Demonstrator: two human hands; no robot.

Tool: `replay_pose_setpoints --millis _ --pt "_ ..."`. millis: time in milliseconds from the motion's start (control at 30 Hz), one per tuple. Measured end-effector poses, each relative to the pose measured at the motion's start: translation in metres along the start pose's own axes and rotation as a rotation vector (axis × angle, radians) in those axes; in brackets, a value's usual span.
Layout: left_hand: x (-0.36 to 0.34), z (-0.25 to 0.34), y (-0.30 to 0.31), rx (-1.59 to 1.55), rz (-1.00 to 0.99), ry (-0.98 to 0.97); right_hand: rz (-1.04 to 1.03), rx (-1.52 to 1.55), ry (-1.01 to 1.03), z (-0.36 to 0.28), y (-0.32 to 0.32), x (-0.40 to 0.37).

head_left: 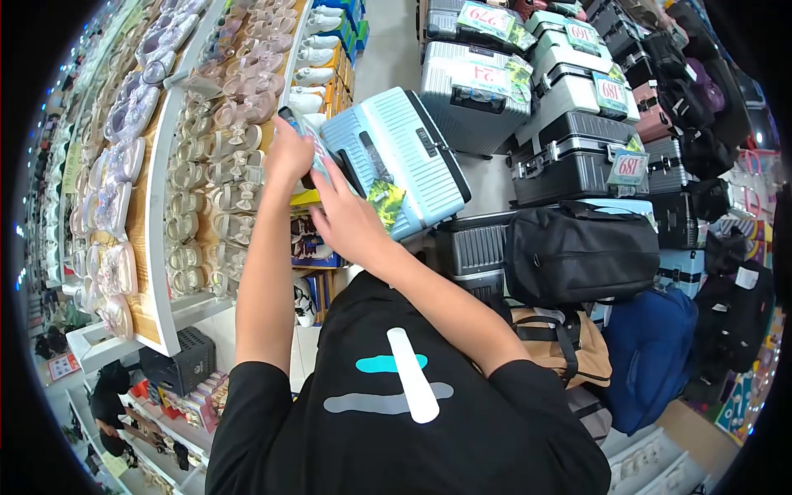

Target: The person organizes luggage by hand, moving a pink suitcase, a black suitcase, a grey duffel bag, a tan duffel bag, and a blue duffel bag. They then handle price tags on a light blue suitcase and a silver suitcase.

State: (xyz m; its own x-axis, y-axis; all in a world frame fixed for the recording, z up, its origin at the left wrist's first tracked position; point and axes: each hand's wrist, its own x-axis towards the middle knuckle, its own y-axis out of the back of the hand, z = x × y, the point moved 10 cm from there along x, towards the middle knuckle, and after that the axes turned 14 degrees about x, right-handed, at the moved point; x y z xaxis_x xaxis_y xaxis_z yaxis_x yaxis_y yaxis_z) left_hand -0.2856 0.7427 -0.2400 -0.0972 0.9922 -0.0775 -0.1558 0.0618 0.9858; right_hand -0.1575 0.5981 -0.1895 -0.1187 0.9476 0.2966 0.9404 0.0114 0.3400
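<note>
A light blue ribbed hard-shell suitcase (429, 173) stands tilted in front of me, with a side handle and a dark combination lock on it. My left hand (290, 154) is closed around what looks like the black bar of its pull handle (285, 112), one end poking out above my fingers. My right hand (351, 219) reaches in from the right, fingers stretched out against a printed price card (324, 162) beside my left hand, thumb apart. The card's lower part and most of the bar are hidden by my hands. A yellow-green tag (385, 200) hangs on the suitcase.
Shelves of sandals (235, 153) run along the left, behind a white shelf frame (162, 206). Silver and black suitcases (474, 115) with price cards line the right. A black bag (582, 254), a tan bag (590, 351) and a blue bag (648, 359) sit nearer me. Another person (111, 404) is at lower left.
</note>
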Motion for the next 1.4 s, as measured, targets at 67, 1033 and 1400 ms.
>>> replay_pose_setpoints --millis 67,1033,1400 --pt "-0.001 -0.004 0.006 0.065 -0.01 0.095 0.088 0.117 0.074 0.0 0.029 -0.035" --pt "0.014 -0.009 0.006 0.037 0.053 -0.341 0.185 -0.784 -0.835 0.276 0.121 -0.304" --pt "-0.04 -0.022 0.016 -0.005 0.131 -0.317 0.31 -0.5 -0.841 0.284 0.125 -0.31"
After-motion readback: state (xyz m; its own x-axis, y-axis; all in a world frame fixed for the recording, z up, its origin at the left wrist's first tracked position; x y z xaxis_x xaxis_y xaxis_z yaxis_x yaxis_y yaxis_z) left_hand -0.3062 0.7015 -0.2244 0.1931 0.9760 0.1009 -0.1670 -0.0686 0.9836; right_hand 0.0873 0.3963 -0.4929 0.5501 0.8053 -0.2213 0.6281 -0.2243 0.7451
